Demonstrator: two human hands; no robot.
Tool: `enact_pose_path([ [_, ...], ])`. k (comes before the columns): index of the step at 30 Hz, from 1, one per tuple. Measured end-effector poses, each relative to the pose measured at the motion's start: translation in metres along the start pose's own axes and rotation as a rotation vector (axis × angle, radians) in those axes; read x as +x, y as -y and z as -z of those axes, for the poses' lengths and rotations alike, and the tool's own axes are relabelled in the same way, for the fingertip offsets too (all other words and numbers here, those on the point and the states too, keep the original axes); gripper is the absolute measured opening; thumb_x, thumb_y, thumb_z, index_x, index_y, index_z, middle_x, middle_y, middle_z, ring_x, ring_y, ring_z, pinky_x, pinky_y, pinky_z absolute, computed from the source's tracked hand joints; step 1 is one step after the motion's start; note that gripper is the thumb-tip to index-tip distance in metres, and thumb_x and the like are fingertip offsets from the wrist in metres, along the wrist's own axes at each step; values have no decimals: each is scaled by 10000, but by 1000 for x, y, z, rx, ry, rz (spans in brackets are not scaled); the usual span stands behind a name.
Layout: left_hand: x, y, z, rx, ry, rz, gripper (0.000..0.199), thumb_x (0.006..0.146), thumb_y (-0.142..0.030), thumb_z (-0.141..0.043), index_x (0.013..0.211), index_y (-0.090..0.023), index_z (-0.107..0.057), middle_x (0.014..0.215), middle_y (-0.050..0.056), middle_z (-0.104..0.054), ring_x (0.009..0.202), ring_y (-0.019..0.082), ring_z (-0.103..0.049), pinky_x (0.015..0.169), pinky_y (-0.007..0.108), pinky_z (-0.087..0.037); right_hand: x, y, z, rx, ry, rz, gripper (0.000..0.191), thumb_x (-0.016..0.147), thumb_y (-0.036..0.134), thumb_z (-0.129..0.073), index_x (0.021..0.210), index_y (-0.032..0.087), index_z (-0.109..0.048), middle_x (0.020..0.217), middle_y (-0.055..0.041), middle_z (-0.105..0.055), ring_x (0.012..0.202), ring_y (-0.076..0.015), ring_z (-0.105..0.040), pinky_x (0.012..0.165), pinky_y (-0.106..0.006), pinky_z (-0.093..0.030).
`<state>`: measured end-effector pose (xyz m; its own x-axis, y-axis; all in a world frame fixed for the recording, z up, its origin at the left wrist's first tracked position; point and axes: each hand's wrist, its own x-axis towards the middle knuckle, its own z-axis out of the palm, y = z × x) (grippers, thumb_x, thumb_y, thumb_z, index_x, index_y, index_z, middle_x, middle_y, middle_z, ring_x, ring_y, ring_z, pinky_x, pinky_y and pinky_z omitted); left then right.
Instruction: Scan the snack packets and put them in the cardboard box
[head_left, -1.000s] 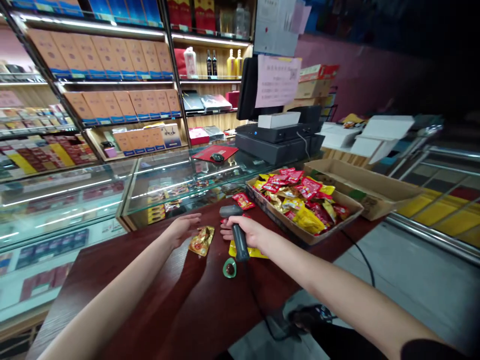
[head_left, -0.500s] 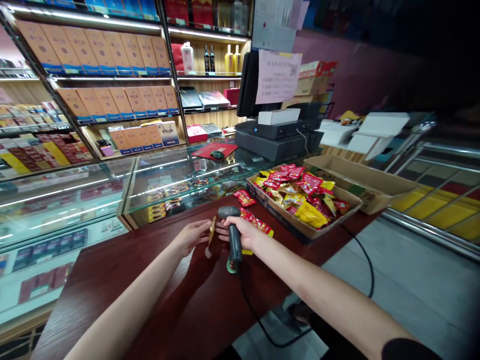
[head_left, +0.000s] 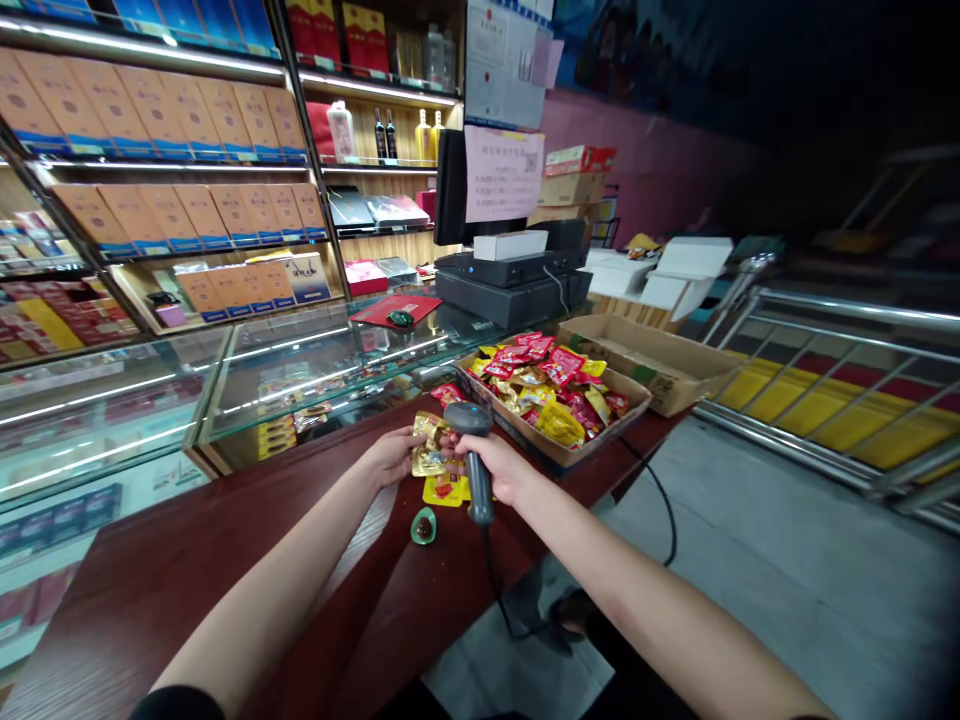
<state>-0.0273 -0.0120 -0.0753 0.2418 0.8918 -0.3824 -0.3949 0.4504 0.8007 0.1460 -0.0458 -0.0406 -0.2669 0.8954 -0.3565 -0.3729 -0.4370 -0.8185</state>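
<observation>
My left hand (head_left: 390,456) pinches a gold snack packet (head_left: 424,450) by its left side, with its printed face turned partly toward me. Close on the right, my right hand (head_left: 501,466) is wrapped round the grip of a dark grey barcode scanner (head_left: 481,488). The scanner's head is beside the packet, and its cable hangs over the table edge. Beneath the hands, a yellow snack packet (head_left: 442,491) lies on the dark red tabletop (head_left: 330,590). Nearer to me sits a small green, avocado-shaped object (head_left: 424,527) with a brown centre.
A cardboard tray (head_left: 517,428) full of red, yellow and gold packets stands right of the hands; another carton (head_left: 675,365) is behind it. A red packet (head_left: 448,394) lies by the tray. Glass display cases (head_left: 300,370) adjoin the table. A monitor (head_left: 451,190) and metal railing (head_left: 825,330) stand farther off.
The gold packet has turned from edge-on to showing its face. The view has shifted right, and the yellow packet and green object are now less covered by the scanner.
</observation>
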Motion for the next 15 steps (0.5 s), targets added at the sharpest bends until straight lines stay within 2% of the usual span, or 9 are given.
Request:
enact_pose_path([
  [4, 15, 0, -12, 16, -48, -2, 189, 813, -31, -537, 971, -109, -603, 853, 95, -678, 631, 141, -650, 657, 276, -540, -17, -10, 6, -120, -31, 70, 111, 637, 59, -593, 722, 127, -612, 748, -41, -669, 640, -126, -642, 559, -223, -543],
  [7, 23, -6, -21, 22, -75, -13, 209, 821, -30, -520, 990, -114, -610, 845, 82, -678, 609, 125, -634, 631, 243, -525, -22, -19, 6, -231, -49, 64, 62, 651, 107, -626, 696, 138, -596, 614, -15, -629, 539, -120, -607, 463, -205, -500],
  [11, 28, -18, -29, 45, -104, -19, 191, 833, -41, -509, 972, -129, -606, 803, 65, -675, 605, 137, -634, 632, 262, -524, -23, -30, 11, -373, -93, 69, 61, 680, 124, -595, 674, 170, -555, 401, 50, -488, 356, -87, -455, 340, -179, -382],
  [15, 29, -25, -32, 61, -98, -19, 138, 838, -49, -505, 909, -134, -587, 713, 41, -652, 577, 139, -627, 608, 271, -529, -23, -35, 13, -415, -76, 81, 73, 696, 137, -563, 651, 182, -526, 374, 62, -457, 330, -79, -414, 326, -178, -351],
])
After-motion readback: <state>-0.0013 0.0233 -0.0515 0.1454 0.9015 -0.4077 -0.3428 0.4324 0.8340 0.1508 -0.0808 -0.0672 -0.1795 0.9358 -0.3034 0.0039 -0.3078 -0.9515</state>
